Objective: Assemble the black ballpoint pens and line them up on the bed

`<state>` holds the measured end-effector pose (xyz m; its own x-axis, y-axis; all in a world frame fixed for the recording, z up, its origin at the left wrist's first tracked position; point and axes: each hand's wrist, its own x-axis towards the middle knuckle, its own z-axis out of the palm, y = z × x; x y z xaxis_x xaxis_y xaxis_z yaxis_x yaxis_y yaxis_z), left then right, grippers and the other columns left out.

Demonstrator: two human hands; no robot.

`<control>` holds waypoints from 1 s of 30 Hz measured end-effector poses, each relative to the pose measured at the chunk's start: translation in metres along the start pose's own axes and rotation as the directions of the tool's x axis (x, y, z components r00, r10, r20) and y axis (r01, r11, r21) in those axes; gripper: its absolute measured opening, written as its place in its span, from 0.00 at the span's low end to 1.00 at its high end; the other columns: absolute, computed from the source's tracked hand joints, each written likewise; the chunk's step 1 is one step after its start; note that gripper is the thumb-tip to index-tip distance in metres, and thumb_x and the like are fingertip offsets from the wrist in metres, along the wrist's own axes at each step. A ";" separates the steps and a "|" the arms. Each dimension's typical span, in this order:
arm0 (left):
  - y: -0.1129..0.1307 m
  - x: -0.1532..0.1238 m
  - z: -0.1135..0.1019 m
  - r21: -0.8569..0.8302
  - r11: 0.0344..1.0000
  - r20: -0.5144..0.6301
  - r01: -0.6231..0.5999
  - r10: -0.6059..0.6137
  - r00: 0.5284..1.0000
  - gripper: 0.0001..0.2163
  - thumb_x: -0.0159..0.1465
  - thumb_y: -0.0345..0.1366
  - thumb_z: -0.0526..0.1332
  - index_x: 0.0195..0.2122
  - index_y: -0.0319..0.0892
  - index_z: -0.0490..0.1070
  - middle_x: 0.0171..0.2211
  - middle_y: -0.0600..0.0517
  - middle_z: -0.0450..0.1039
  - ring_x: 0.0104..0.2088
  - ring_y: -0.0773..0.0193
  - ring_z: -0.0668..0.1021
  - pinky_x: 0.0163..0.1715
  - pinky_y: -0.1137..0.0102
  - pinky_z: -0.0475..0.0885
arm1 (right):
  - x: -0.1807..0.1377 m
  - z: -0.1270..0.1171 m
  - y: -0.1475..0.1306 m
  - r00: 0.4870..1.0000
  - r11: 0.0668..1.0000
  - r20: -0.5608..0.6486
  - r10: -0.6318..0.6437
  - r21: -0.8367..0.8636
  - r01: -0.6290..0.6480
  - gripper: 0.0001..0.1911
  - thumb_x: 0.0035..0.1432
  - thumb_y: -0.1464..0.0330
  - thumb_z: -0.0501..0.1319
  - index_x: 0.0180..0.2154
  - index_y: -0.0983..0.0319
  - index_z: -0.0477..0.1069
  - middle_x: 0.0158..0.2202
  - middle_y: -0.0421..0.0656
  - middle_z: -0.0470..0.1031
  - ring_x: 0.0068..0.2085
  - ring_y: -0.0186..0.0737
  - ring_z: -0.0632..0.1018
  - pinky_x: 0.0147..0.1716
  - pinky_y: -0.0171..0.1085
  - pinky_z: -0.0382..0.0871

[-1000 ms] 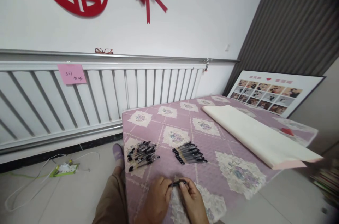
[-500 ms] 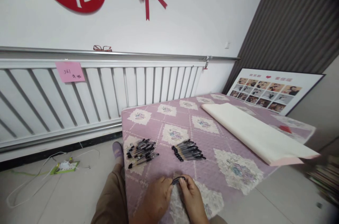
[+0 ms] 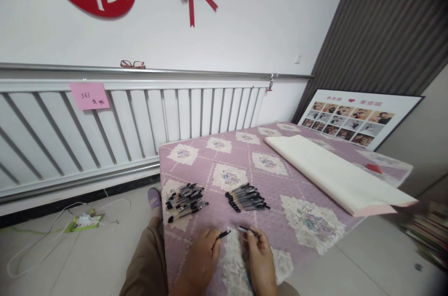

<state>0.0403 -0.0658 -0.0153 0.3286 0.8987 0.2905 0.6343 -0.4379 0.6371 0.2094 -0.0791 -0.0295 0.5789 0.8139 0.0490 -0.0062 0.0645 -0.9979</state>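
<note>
Low in the view, above the near part of the cloth, my left hand (image 3: 205, 251) grips a black pen (image 3: 224, 234), its light tip pointing right. A small gap away, my right hand (image 3: 259, 256) pinches a slim dark pen part (image 3: 248, 229) between thumb and fingers; whether it is a cap or a barrel piece I cannot tell. Beyond my left hand lies a loose pile of pens (image 3: 185, 202), clear-barrelled with black ends. To its right, more pens (image 3: 248, 198) rest side by side in a slanted row.
A purple flowered cloth (image 3: 241, 158) covers the table. On its right lies a folded cream sheet (image 3: 325, 174), with a red item (image 3: 374, 168) and a photo board (image 3: 364, 116) behind it. A white radiator (image 3: 140, 118) lines the wall. A power strip (image 3: 85, 222) with cables sits on the floor.
My hands were together on one black pen; now they are apart, each with a piece. The pen pile and the row look unchanged.
</note>
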 end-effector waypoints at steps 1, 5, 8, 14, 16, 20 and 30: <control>-0.001 0.000 0.000 0.007 1.000 -0.018 0.001 -0.001 1.000 0.15 0.64 0.31 0.49 0.47 0.45 0.71 0.40 0.50 0.75 0.42 0.60 0.74 0.44 0.64 0.69 | -0.001 0.002 0.000 0.999 0.995 0.022 -0.050 -0.091 0.052 0.17 0.49 0.56 0.62 0.36 0.60 0.69 0.30 0.41 0.77 0.32 0.41 0.77 0.33 0.36 0.72; -0.004 -0.001 0.002 0.035 0.999 -0.069 -0.016 0.019 0.997 0.13 0.63 0.30 0.51 0.44 0.46 0.72 0.38 0.51 0.75 0.40 0.59 0.74 0.43 0.62 0.68 | -0.007 0.013 0.001 0.971 0.922 0.179 -0.157 -0.325 0.209 0.11 0.50 0.60 0.60 0.34 0.60 0.70 0.32 0.44 0.78 0.35 0.45 0.78 0.38 0.40 0.71; -0.004 -0.002 0.002 0.047 0.998 -0.114 -0.039 0.044 0.992 0.13 0.63 0.29 0.52 0.44 0.47 0.72 0.39 0.51 0.74 0.41 0.59 0.73 0.43 0.62 0.67 | -0.008 0.015 0.004 0.958 0.895 0.222 -0.183 -0.365 0.256 0.15 0.50 0.62 0.58 0.40 0.61 0.71 0.41 0.49 0.78 0.42 0.48 0.77 0.45 0.43 0.69; 0.001 -0.002 0.001 0.075 0.997 -0.209 -0.036 0.051 0.977 0.12 0.61 0.28 0.55 0.40 0.50 0.73 0.37 0.54 0.74 0.40 0.60 0.73 0.44 0.61 0.63 | -0.010 0.006 -0.004 0.964 0.899 0.185 -0.191 -0.362 0.248 0.16 0.57 0.57 0.53 0.36 0.61 0.71 0.35 0.47 0.77 0.38 0.45 0.76 0.41 0.40 0.69; 0.003 -0.002 0.001 0.079 0.997 -0.217 -0.027 0.043 0.975 0.12 0.61 0.27 0.56 0.38 0.50 0.73 0.36 0.55 0.74 0.39 0.60 0.73 0.45 0.61 0.61 | -0.014 0.005 -0.010 0.954 0.885 0.226 -0.199 -0.376 0.274 0.17 0.59 0.55 0.51 0.29 0.59 0.69 0.28 0.43 0.74 0.32 0.43 0.75 0.34 0.37 0.69; 0.004 -0.002 0.000 0.096 0.994 -0.190 -0.059 0.076 0.979 0.12 0.61 0.26 0.55 0.38 0.50 0.73 0.36 0.56 0.74 0.39 0.61 0.73 0.45 0.60 0.59 | -0.020 0.007 -0.015 0.922 0.842 0.314 -0.227 -0.412 0.348 0.21 0.61 0.54 0.48 0.23 0.58 0.65 0.22 0.40 0.69 0.27 0.40 0.71 0.28 0.36 0.66; 0.008 -0.003 -0.004 0.110 0.990 -0.088 -0.084 0.094 0.992 0.10 0.63 0.28 0.55 0.39 0.49 0.73 0.37 0.54 0.73 0.40 0.61 0.71 0.47 0.61 0.57 | -0.019 0.012 -0.015 0.912 0.846 0.311 -0.269 -0.376 0.378 0.20 0.59 0.54 0.53 0.20 0.58 0.65 0.20 0.38 0.68 0.24 0.39 0.69 0.25 0.34 0.63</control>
<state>0.0415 -0.0717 -0.0083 0.3239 0.8524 0.4104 0.6779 -0.5117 0.5279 0.1887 -0.0888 -0.0150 0.2760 0.9041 0.3263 0.5199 0.1452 -0.8418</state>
